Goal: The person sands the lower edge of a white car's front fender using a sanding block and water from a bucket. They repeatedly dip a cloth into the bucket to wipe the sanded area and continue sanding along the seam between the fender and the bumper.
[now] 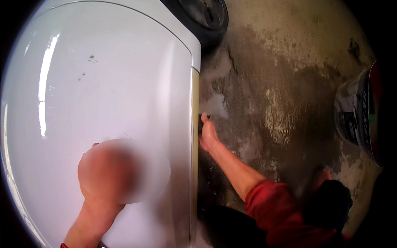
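Observation:
A glossy white car panel (120, 87) fills the left half, probably a door, with small dark marks on its surface. My left hand (103, 173) rests against this panel at the lower left; a blur covers its fingers, so whether it holds anything is hidden. Beside the panel's bottom edge is my right hand (208, 134), reaching in from a red sleeve. Its fingers are closed on a small dark object (201, 121), partly hidden by the car's edge and too unclear to name.
A black tyre and wheel (206, 18) stand at the top centre. Wet, stained concrete floor (281, 103) stretches to the right of the car. At the far right is a dark bucket (353, 111) with a reddish inside. My dark-clothed leg (331, 202) shows at the lower right.

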A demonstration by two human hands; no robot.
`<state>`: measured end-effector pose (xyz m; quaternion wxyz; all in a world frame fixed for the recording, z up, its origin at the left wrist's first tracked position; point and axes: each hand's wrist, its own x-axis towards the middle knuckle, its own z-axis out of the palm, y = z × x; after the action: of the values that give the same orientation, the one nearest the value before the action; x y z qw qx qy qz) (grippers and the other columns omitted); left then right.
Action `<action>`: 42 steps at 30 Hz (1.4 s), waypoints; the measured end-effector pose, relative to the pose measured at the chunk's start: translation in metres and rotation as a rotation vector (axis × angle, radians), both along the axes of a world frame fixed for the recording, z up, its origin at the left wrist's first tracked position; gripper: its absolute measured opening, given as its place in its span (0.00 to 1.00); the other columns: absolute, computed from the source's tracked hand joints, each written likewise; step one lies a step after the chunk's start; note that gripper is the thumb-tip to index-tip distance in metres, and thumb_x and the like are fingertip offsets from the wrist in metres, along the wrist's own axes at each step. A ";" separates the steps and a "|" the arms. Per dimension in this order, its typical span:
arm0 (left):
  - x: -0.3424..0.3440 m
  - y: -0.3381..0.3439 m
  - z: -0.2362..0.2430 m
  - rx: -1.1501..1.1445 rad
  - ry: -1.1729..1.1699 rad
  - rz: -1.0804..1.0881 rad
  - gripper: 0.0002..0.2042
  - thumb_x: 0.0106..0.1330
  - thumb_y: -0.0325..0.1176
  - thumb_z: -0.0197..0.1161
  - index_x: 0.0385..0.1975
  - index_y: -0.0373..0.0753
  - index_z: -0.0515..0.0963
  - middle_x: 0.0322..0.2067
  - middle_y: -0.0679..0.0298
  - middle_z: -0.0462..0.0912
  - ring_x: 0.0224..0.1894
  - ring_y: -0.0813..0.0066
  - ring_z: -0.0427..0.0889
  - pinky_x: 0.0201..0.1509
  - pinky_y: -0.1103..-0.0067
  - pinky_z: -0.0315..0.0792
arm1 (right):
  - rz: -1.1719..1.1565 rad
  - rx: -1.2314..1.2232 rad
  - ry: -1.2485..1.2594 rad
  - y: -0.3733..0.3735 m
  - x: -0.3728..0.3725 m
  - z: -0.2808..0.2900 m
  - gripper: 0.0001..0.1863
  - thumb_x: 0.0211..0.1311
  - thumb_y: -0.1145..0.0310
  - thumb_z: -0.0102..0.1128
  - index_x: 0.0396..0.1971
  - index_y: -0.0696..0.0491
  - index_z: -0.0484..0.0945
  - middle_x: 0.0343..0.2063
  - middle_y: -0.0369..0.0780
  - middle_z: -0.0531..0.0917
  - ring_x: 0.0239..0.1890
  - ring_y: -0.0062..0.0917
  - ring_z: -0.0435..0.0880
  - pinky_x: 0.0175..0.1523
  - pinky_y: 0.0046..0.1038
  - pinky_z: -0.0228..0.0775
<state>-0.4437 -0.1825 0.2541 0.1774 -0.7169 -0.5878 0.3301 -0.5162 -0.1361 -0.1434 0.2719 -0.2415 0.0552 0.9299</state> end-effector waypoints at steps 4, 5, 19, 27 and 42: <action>-0.019 -0.002 -0.026 0.091 -0.114 -0.183 0.14 0.45 0.23 0.69 0.34 0.45 0.83 0.33 0.68 0.75 0.35 0.64 0.70 0.34 0.69 0.62 | 0.010 0.222 -0.255 -0.063 0.039 -0.014 0.45 0.81 0.37 0.40 0.68 0.71 0.68 0.70 0.58 0.72 0.73 0.40 0.71 0.76 0.39 0.61; -0.010 0.000 -0.024 0.061 -0.053 -0.176 0.14 0.46 0.23 0.69 0.34 0.45 0.83 0.34 0.68 0.75 0.35 0.64 0.70 0.35 0.69 0.62 | 0.017 0.200 -0.270 -0.063 0.041 -0.008 0.44 0.82 0.38 0.40 0.69 0.70 0.67 0.71 0.57 0.72 0.73 0.41 0.71 0.76 0.38 0.60; -0.013 -0.014 -0.026 -0.206 0.088 -0.309 0.02 0.50 0.28 0.67 0.23 0.44 0.84 0.35 0.69 0.77 0.43 0.66 0.75 0.34 0.71 0.65 | -0.314 0.733 -0.716 -0.183 0.039 0.055 0.33 0.85 0.57 0.38 0.76 0.68 0.56 0.74 0.57 0.64 0.79 0.45 0.59 0.82 0.38 0.47; 0.008 -0.001 -0.021 -0.234 0.117 -0.200 0.03 0.48 0.28 0.67 0.19 0.47 0.81 0.30 0.70 0.74 0.42 0.68 0.74 0.33 0.72 0.64 | -0.363 0.582 -0.587 -0.115 0.034 0.056 0.36 0.85 0.53 0.41 0.77 0.67 0.55 0.79 0.56 0.55 0.82 0.44 0.53 0.83 0.38 0.43; 0.006 -0.005 -0.030 -0.121 0.012 -0.229 0.07 0.47 0.26 0.68 0.14 0.47 0.77 0.26 0.69 0.72 0.39 0.67 0.75 0.30 0.73 0.62 | -0.421 0.899 -0.753 -0.200 0.031 0.051 0.31 0.81 0.68 0.44 0.76 0.69 0.55 0.78 0.60 0.56 0.82 0.52 0.50 0.85 0.41 0.36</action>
<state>-0.4372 -0.1880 0.2240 0.1740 -0.7868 -0.4801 0.3467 -0.4856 -0.3360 -0.0921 0.5255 -0.3985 -0.3949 0.6396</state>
